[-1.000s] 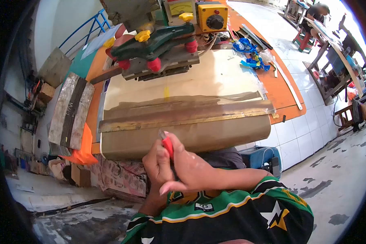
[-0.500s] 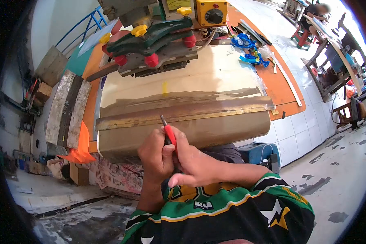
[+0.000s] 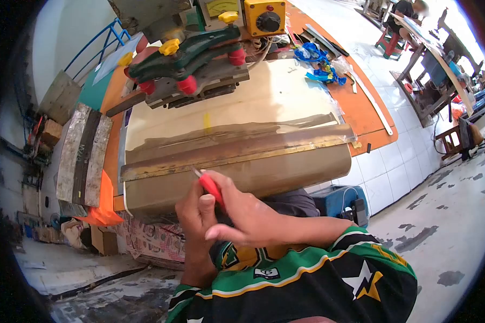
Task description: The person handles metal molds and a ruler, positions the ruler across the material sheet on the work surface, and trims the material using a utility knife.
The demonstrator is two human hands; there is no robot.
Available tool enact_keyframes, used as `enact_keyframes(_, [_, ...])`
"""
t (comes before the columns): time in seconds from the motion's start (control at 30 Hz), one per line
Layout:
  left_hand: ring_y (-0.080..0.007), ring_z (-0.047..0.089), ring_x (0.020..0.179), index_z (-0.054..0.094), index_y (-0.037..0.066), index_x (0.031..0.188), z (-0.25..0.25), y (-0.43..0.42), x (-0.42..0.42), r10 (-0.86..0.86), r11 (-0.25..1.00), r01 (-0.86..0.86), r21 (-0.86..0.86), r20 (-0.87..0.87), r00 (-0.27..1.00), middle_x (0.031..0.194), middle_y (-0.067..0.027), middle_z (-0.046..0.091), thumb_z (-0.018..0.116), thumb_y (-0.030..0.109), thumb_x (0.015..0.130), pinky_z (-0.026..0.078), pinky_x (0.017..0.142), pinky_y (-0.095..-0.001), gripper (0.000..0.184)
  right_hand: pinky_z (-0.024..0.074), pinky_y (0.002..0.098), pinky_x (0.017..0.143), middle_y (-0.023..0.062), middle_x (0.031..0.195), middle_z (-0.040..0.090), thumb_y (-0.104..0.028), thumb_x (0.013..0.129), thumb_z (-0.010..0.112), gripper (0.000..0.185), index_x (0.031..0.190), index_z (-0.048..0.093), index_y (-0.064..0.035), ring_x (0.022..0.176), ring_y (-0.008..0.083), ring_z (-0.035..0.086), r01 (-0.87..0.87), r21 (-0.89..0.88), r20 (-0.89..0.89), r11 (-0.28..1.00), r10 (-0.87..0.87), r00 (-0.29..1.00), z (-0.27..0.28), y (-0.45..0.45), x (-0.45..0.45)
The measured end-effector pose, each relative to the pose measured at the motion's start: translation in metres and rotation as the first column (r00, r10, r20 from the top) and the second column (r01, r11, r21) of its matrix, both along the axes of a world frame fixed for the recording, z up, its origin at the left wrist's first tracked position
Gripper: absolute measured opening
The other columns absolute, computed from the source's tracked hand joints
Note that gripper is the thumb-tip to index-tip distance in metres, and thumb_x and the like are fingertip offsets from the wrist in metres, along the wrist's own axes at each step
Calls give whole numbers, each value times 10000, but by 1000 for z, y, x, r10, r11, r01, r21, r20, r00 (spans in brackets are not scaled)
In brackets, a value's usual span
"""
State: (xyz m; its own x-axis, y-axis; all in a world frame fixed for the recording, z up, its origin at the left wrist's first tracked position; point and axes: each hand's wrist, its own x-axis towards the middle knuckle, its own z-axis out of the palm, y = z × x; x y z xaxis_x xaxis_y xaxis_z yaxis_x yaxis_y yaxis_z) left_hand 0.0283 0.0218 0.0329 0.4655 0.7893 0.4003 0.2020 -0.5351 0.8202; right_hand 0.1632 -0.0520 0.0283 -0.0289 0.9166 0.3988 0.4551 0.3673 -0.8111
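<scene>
A slim tool with a red handle (image 3: 212, 190) and a short metal tip is held between my two hands, in front of the table. My right hand (image 3: 249, 214) is closed round the handle, its thumb stuck out to the side. My left hand (image 3: 193, 211) is wrapped against the other side of the tool; the lower part of the handle is hidden by the fingers. Just beyond the tip lies a long brownish metal strip (image 3: 242, 152) across a brown sheet (image 3: 285, 171), which curves down over the table's near edge.
Behind the sheet stands a press with a dark green clamp head (image 3: 183, 56) and a yellow control box (image 3: 265, 17). Blue wrappers (image 3: 320, 62) and a white ruler (image 3: 372, 99) lie on the orange tabletop (image 3: 355, 116). Heavy metal blocks (image 3: 83, 156) are at left. A person (image 3: 404, 13) sits far right.
Both hands have shifted slightly left in view with the tool, whose tip now points more to the left. The view itself has also moved a little.
</scene>
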Motion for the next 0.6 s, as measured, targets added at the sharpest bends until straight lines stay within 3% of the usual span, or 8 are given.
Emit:
enact_keyframes(0.07, [-271, 609, 705, 639, 15, 1080, 2, 7, 9, 12, 987, -11, 162, -5, 1000, 800, -150, 590, 546, 429, 1040, 470, 622, -386, 427, 495, 494, 937, 340, 1268, 522, -589, 984, 564, 989, 1537, 92, 80, 1098, 480, 618, -146, -115, -332, 983, 100, 938, 2, 2, 10])
enact_keyframes(0.17, [-329, 585, 674, 629, 17, 1053, -2, 13, 9, 3, 951, 13, 310, -48, 999, 778, -149, 548, 586, 369, 1025, 449, 593, -417, 356, 484, 496, 976, 368, 1272, 521, -560, 1002, 546, 935, 1537, 84, 54, 1145, 521, 600, -241, -153, -440, 958, 152, 885, 10, 0, 13])
enact_keyframes(0.33, [-391, 529, 651, 595, 21, 930, 3, 16, 2, -15, 893, 85, 441, -160, 987, 745, -143, 498, 563, 325, 1034, 409, 563, -446, 322, 487, 485, 990, 430, 1268, 478, -651, 944, 579, 1105, 1510, 45, 133, 1177, 549, 575, -184, -152, -254, 971, 141, 957, 6, -5, 5])
enact_keyframes(0.4, [-302, 538, 635, 555, 26, 861, 6, 12, -1, -61, 954, 91, 285, -113, 992, 741, -124, 497, 518, 345, 1059, 388, 554, -423, 377, 495, 478, 980, 443, 1256, 468, -689, 911, 600, 1185, 1495, 34, 172, 1180, 551, 571, -147, -121, -144, 982, 129, 981, -2, -4, 0])
enact_keyframes(0.43, [-302, 538, 635, 555, 26, 861, 2, 9, -4, -59, 954, 90, 285, -115, 992, 741, -124, 497, 518, 345, 1059, 388, 554, -423, 377, 513, 457, 961, 440, 1318, 430, -742, 846, 627, 1273, 1475, 53, 204, 1176, 516, 579, -30, 23, 34, 999, 29, 999, -5, -2, -4])
enact_keyframes(0.47, [-244, 562, 703, 594, 23, 958, -5, 5, -8, -87, 994, 89, 61, -35, 996, 796, -97, 556, 487, 405, 1069, 423, 620, -390, 412, 530, 435, 943, 438, 1379, 392, -795, 781, 654, 1362, 1456, 73, 236, 1173, 482, 588, 62, 185, 194, 981, -98, 976, -7, -1, -8])
enact_keyframes(0.5, [-186, 585, 772, 633, 19, 1055, -11, 2, -11, -96, 981, 103, -165, 50, 994, 851, -70, 616, 456, 464, 1078, 458, 686, -358, 480, 530, 435, 943, 438, 1379, 392, -795, 781, 654, 1362, 1456, 73, 236, 1173, 482, 588, 61, 186, 194, 981, -97, 976, -7, -1, -11])
enact_keyframes(0.6, [-136, 587, 848, 644, 10, 1101, -20, -3, -8, -99, 936, 193, -296, 303, 948, 904, -40, 640, 440, 488, 1082, 465, 747, -326, 520, 501, 463, 1010, 481, 1455, 275, -809, 743, 665, 1416, 1417, 71, 284, 1228, 535, 544, 79, 172, 267, 982, -124, 956, -2, -4, -15])
